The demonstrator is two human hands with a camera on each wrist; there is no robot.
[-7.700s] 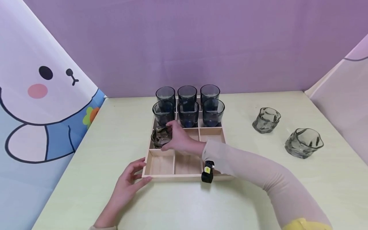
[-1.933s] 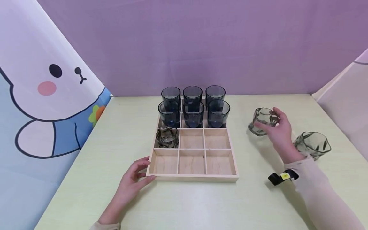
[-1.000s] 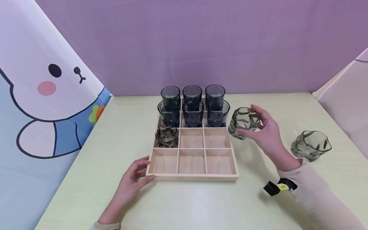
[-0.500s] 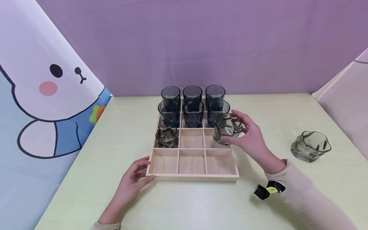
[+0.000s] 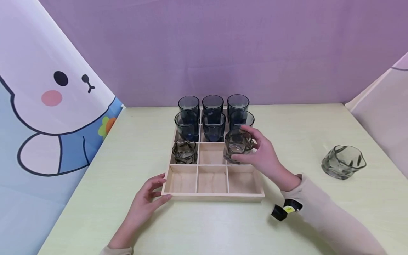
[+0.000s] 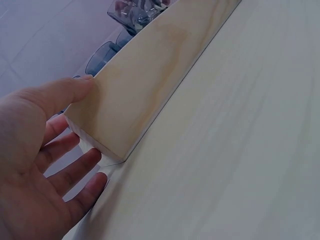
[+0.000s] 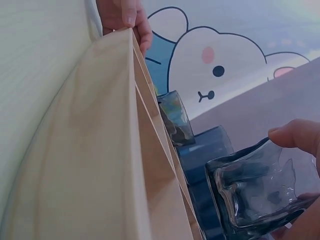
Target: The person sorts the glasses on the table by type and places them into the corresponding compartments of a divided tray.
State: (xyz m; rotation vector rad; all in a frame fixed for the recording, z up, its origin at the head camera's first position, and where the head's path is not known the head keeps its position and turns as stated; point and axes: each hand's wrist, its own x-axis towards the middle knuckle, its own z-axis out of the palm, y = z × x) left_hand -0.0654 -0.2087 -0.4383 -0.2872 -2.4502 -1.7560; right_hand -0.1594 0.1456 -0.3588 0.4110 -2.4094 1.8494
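Observation:
My right hand grips a wavy grey glass tumbler between thumb and fingers, over the right part of the third row of a wooden compartment tray. In the right wrist view this tumbler shows large; whether its base touches the tray cannot be seen. At the tray's front left corner, my left hand holds on, thumb on the front wall and fingers along the side, as the left wrist view also shows. A matching tumbler sits in the third row's left compartment.
Several taller blue glasses fill the tray's two back rows. Another wavy grey tumbler stands alone on the pale table at the right. A purple cloth backdrop rises behind the table.
Earlier, my right hand released one tumbler in the third row's left compartment. It then took a second from the table at right and carried it left over the tray. My left hand stayed at the corner.

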